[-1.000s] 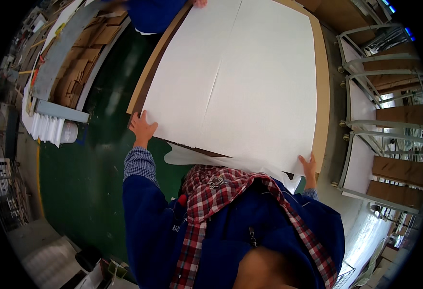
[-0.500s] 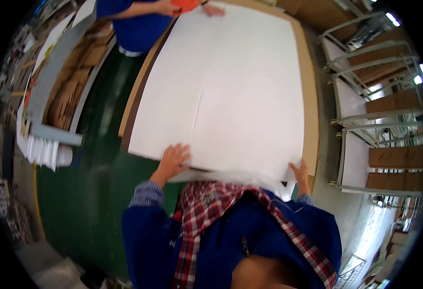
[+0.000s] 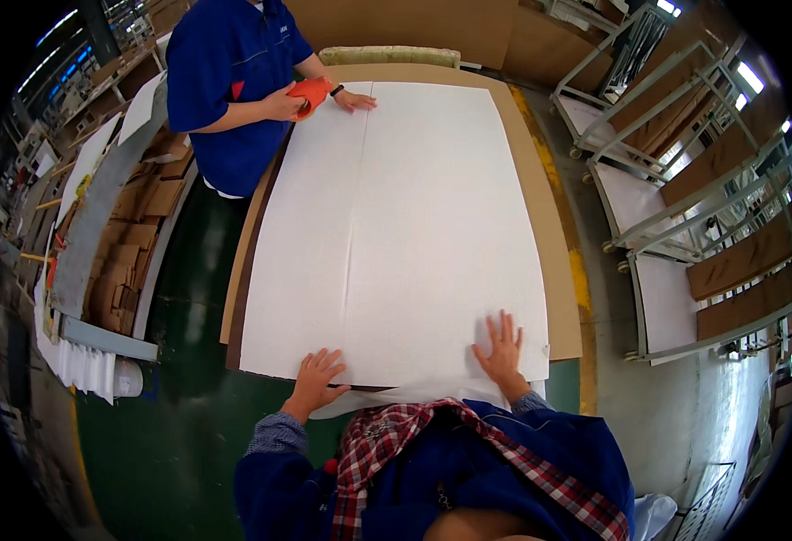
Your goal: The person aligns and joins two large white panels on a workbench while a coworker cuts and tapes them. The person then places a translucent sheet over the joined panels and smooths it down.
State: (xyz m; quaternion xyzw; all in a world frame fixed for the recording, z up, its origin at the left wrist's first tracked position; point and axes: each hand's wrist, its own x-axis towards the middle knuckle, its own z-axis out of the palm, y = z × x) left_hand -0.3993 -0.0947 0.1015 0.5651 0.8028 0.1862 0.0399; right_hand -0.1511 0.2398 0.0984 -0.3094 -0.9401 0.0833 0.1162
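A large white sheet (image 3: 441, 225) lies flat before me, with a lengthwise seam left of its middle. My left hand (image 3: 317, 380) rests at its near edge beside the seam, fingers spread and holding nothing. Farther right, my right hand (image 3: 502, 353) lies on the sheet near the right corner, fingers stretched out. Under the white sheet a brown cardboard sheet (image 3: 540, 234) sticks out at the sides and far end. Some thin whitish film (image 3: 369, 398) hangs at the near edge against my apron. At the far left a co-worker holds an orange tape dispenser (image 3: 310, 97).
The co-worker (image 3: 233, 90) stands at the far left corner, one hand flat on the sheet. Along the left is a grey-framed bin (image 3: 148, 225) of cardboard pieces. Wheeled carts (image 3: 657, 298) with brown boards line the right side, beyond a yellow floor line (image 3: 580, 279).
My right hand has gone from the sheet's right edge inward onto its top. My left hand stays by the near edge. The view has tilted up, showing more of the co-worker.
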